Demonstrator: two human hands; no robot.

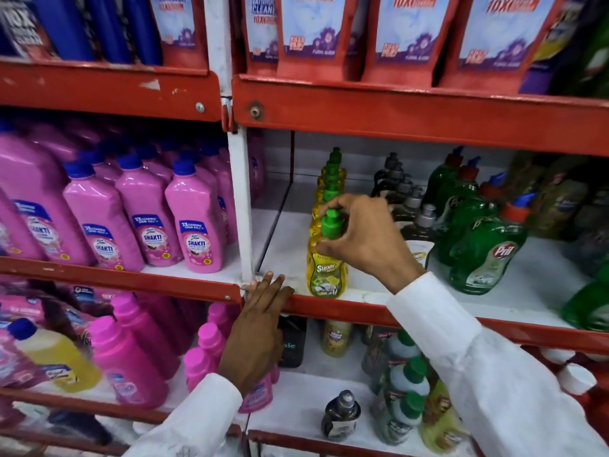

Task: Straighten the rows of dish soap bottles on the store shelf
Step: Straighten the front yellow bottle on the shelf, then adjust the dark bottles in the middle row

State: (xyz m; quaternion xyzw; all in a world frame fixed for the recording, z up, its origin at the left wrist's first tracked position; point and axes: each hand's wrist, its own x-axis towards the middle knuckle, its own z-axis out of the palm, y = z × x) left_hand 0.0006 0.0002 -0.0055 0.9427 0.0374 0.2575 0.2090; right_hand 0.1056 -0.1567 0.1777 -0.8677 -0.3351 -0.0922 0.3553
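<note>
On the middle shelf (369,311), a row of yellow dish soap bottles with green caps runs front to back. My right hand (359,239) grips the neck and cap of the front yellow bottle (326,275), which stands at the shelf's front edge. Right of it runs a row of dark bottles with grey caps (415,222), then a row of green Pril bottles (487,255). My left hand (260,321) rests flat, fingers apart, on the red shelf lip by the white upright post (242,206), holding nothing.
Pink Shakti bottles (194,229) fill the left bay. Red refill pouches (316,34) stand on the shelf above. Below are pink bottles (131,354), a yellow bottle (56,357) and mixed small bottles (405,390). Bare white shelf lies left of the yellow row.
</note>
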